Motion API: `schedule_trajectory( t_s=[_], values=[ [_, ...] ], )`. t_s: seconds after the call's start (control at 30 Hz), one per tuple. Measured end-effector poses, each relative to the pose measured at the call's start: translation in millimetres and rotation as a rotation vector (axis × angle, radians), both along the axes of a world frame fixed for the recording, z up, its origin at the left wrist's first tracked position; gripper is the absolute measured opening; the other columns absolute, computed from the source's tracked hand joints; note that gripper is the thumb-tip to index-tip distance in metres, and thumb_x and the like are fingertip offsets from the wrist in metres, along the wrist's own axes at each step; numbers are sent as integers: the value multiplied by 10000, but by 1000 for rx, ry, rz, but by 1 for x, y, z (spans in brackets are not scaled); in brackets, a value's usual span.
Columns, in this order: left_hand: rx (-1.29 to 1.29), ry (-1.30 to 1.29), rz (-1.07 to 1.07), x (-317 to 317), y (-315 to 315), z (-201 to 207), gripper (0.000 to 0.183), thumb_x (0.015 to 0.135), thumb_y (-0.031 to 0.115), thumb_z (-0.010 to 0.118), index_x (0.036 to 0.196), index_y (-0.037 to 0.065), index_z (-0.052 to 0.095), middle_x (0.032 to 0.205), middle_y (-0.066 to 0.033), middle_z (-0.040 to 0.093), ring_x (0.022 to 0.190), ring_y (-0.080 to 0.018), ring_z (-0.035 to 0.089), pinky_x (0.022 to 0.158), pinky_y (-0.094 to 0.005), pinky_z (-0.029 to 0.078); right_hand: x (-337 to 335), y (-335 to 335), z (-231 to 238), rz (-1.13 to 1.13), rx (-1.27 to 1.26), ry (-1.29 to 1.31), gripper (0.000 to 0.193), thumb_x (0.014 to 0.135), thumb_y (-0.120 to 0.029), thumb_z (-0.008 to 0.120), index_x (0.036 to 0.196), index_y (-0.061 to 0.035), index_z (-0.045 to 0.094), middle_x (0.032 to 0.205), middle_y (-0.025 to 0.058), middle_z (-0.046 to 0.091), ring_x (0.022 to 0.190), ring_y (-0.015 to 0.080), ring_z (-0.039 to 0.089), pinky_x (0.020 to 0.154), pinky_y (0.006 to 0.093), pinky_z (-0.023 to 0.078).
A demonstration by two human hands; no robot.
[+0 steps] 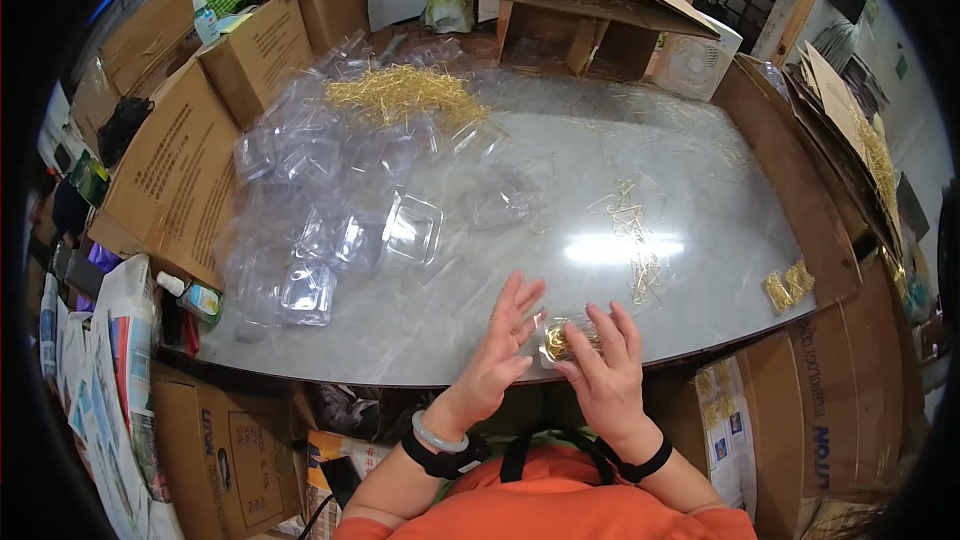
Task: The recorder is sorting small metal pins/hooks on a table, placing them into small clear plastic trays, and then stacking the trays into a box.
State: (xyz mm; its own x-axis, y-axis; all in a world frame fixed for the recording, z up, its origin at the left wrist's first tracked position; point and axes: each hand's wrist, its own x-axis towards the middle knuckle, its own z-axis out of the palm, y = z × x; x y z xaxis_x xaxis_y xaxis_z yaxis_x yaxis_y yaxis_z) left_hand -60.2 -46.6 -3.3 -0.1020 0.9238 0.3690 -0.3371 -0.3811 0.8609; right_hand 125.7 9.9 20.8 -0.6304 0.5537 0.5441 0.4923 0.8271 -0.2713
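Small clear plastic pack (pixel 556 341) with gold pieces in it: lower centre of frame, at counter's (pixel 390 340) near edge. Right hand (pixel 610 370) grasping it from the right, fingers over the top. Left hand (pixel 487 355) loose, fingers spread, just left of pack; contact unclear. Loose gold wire pieces (pixel 640 250) right of centre. Clear plastic trays (pixel 413 230) spread left of centre, gold wire heap (pixel 405 95) upper left. Gold bundle (pixel 790 286) far right.
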Motion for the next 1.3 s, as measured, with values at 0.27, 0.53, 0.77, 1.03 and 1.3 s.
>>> schedule_trajectory(
  t_s=[0.27, 0.53, 0.77, 1.03, 1.3],
  values=[
    [35, 760, 317, 0, -1, 10, 569, 975, 108, 494, 1503, -84, 406, 1566, -261, 379, 1505, -427, 311, 1227, -493, 274, 0, 8, 1, -4, -128, -136, 648, 892, -287, 758, 1431, -5, 534, 1556, 223, 434, 1454, 488, 347, 1165, 594, 320],
    [124, 1237, 390, 21, 5, 9, 476, 961, 130, 581, 1379, -93, 536, 1476, -257, 480, 1420, -447, 414, 1198, -538, 325, 25, 14, 4, 68, -211, -259, 755, 926, -299, 697, 1534, 16, 379, 1609, 227, 370, 1515, 413, 311, 1223, 615, 187],
    [125, 1328, 412, 25, 5, 10, 474, 952, 159, 633, 1356, -79, 565, 1460, -221, 512, 1397, -406, 453, 1194, -540, 334, 41, 34, 3, -52, -477, 194, 491, 942, -138, 670, 1392, 16, 547, 1448, 228, 555, 1400, 411, 469, 1178, 564, 302],
    [133, 1428, 441, 30, 5, 15, 464, 942, 190, 660, 1370, 19, 607, 1446, -171, 535, 1358, -416, 452, 1157, -583, 358, 30, 17, -4, -10, -137, -206, 571, 1003, -269, 598, 1490, 1, 468, 1568, 216, 432, 1480, 414, 359, 1195, 611, 242],
    [132, 1500, 471, 36, 5, 16, 412, 932, 200, 688, 1320, 68, 652, 1449, -129, 535, 1341, -406, 461, 1148, -586, 361, 38, 102, -7, -453, -189, -143, 809, 958, -484, 636, 1556, -9, 366, 1584, 317, 346, 1476, 557, 247, 1223, 616, 173]
  ],
)
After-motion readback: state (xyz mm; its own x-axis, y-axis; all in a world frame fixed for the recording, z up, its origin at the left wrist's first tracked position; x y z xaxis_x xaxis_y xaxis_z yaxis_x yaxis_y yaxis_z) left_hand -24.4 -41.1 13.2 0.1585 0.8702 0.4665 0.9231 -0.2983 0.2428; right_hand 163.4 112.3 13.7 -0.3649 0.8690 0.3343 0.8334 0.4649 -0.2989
